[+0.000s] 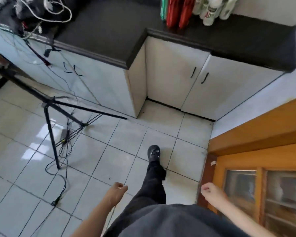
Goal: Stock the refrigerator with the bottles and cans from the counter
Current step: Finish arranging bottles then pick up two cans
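bright daylight, glare patches on floor tiles [41, 134] (left side); soft blur, edges bowed

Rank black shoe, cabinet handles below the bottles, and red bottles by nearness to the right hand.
1. black shoe: on the floor, just ahead-left of the right hand.
2. cabinet handles: ahead, under the counter.
3. red bottles: farthest, atop the counter.

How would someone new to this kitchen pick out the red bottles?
Find the dark countertop above the white two-door cabinet. At its back stands a row of drinks; the red bottles are the two between a green item and the white bottles.
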Demonstrator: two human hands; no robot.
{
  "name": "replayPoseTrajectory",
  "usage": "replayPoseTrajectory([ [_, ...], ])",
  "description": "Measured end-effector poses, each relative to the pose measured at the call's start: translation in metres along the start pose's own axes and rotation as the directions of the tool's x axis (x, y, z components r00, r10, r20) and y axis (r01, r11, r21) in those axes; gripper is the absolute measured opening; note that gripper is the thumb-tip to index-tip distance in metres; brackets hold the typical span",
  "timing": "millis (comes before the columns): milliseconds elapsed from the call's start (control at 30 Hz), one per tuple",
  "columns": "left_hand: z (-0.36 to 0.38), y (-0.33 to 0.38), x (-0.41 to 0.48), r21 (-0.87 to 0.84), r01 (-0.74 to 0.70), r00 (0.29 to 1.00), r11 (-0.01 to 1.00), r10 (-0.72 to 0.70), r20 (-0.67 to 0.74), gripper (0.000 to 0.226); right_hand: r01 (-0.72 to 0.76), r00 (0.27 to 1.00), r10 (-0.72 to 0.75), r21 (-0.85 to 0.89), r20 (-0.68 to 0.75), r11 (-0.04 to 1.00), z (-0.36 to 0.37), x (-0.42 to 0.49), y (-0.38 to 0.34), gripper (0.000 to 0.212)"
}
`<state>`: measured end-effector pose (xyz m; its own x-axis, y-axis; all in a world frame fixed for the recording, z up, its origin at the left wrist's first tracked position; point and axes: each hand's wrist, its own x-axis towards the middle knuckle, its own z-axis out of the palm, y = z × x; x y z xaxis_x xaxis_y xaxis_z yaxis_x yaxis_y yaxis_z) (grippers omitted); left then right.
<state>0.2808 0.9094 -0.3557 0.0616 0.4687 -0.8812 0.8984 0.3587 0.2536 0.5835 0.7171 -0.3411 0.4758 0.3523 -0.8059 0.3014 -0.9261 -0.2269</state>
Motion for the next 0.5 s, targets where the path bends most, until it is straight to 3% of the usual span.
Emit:
replayPoseTrajectory([
  [100, -0.023, 0.079, 0.049, 0.214, -0.086, 0.995, 0.973, 0.074, 0.064, 0.028, -0.128, 0.988, 0.139, 0.158, -0.065, 0.979, -0.035, 0.015, -0.001, 0.019],
  [233, -0.053, 0.202, 0.084, 0.465, -0.226, 0.974, 0.856, 0.197, 0.111, 0.044, -0.246, 0.952, 0.291, 0.329, -0.096, 0.912, -0.098, 0.032, -0.022, 0.018],
  [367, -0.084, 0.32, 0.103, 0.499, -0.362, 0.929, 0.787, 0.35, 0.123, 0.042, -0.199, 0.94, 0.303, 0.471, -0.157, 0.859, -0.145, 0.058, -0.057, 0.015],
  [500, -0.098, 0.392, 0.114, 0.418, -0.432, 0.899, 0.799, 0.418, 0.132, 0.041, -0.152, 0.942, 0.294, 0.573, -0.164, 0.805, -0.171, 0.089, -0.102, 0.024],
])
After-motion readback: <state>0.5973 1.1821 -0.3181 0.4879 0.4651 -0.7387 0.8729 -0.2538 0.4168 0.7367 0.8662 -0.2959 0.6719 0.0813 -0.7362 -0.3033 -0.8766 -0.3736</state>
